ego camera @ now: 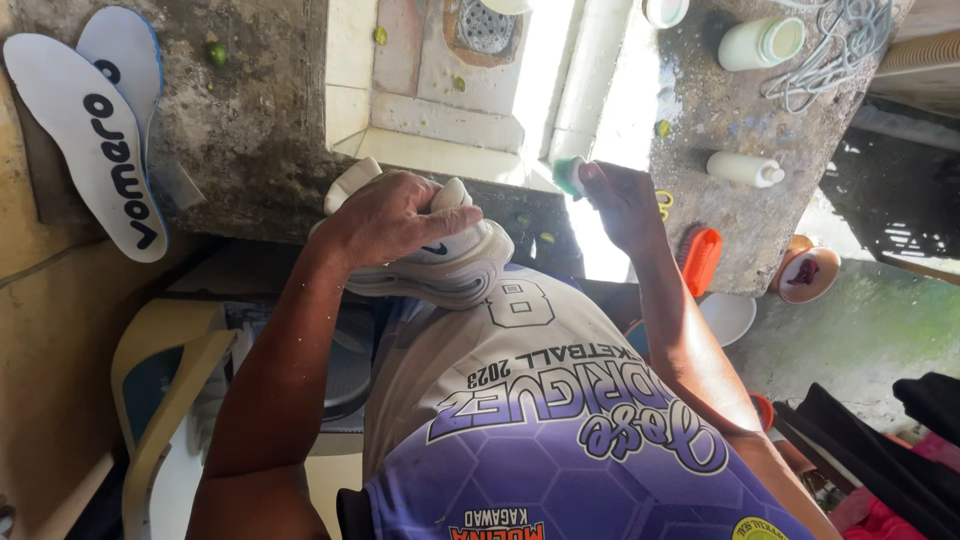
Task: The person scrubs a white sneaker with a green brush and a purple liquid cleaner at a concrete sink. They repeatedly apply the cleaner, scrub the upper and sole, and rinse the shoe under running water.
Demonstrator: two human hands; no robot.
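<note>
My left hand [390, 215] grips a white sneaker [445, 268] from above, holding it against my chest over the front edge of a concrete washing counter [250, 130]. My right hand [625, 205] is closed on a small green and white scrubbing pad [570, 176], held just right of the shoe and not touching it. Both hands hover at the near rim of a tiled sink [430, 125] with a round drain [485, 25].
Two white insoles [105, 130] lie on the counter at left. At right stand a white jar [760, 42], a white bottle [745, 168], a coiled cord [830, 45] and an orange brush [700, 260]. A bowl [808, 272] sits lower right, a plastic chair [170, 380] lower left.
</note>
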